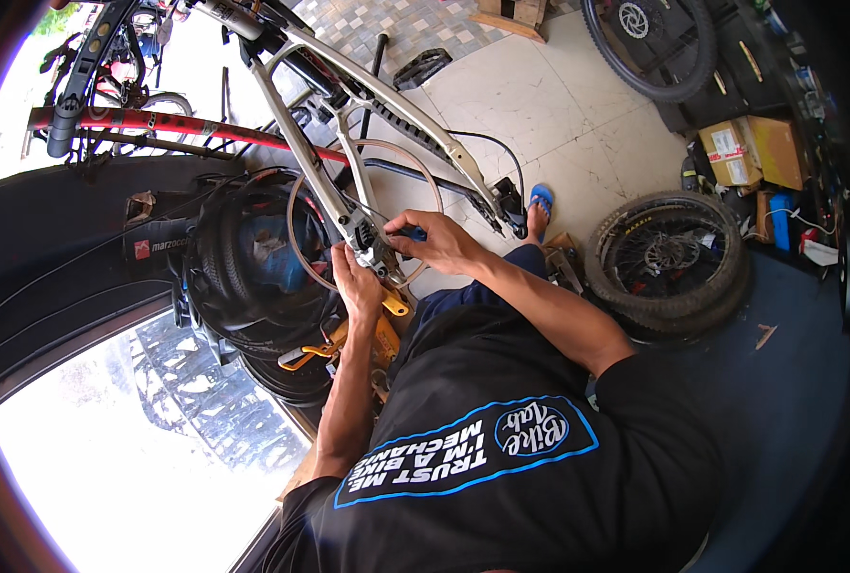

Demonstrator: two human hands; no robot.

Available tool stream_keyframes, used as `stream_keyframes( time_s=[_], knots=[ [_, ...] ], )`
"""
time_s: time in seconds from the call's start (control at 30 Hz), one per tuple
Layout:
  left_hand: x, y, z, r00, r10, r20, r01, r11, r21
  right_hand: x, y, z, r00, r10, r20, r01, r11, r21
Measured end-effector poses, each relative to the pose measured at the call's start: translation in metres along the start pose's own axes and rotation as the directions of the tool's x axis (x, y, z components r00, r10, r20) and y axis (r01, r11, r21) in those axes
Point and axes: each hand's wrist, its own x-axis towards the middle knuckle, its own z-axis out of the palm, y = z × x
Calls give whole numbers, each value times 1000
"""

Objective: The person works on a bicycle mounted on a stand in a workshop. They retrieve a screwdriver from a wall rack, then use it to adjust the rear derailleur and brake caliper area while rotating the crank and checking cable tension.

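A silver-grey bicycle frame (291,124) reaches down from the top toward me, its rear end near my hands. At the tip of its left stay sits a dark brake caliper (362,232). My left hand (355,285) is closed at this caliper, fingertips against its lower side. Just to the right, my right hand (436,243) pinches a small blue-handled tool (410,232) pointed toward the caliper; the tool's tip is hard to make out. A thin brownish ring (435,179) loops around this end of the frame. The derailleur (509,206) hangs from the other stay.
Stacked black tyres (224,258) stand at left, beside yellow-handled tools (306,356). A red bar (177,123) crosses behind the frame. Wheels with tyres (669,253) lie on the floor at right, near cardboard boxes (731,158). Another wheel (649,48) stands at the upper right.
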Motion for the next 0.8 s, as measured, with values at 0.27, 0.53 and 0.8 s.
stream_keyframes(
  time_s=[0.27, 0.53, 0.8],
  knots=[
    [-2, -17, -4, 962, -140, 234, 156, 986, -51, -6, 11, 4, 996, -85, 38, 78, 986, 147],
    [8, -39, -9, 955, 18, 295, -115, 942, 316, -1, -12, -10, 992, -112, 50, 120, 967, -226],
    [10, -15, -24, 985, 55, 165, -89, 975, 205, 5, 0, -29, 983, -157, -99, 121, 945, -303]
  ],
)
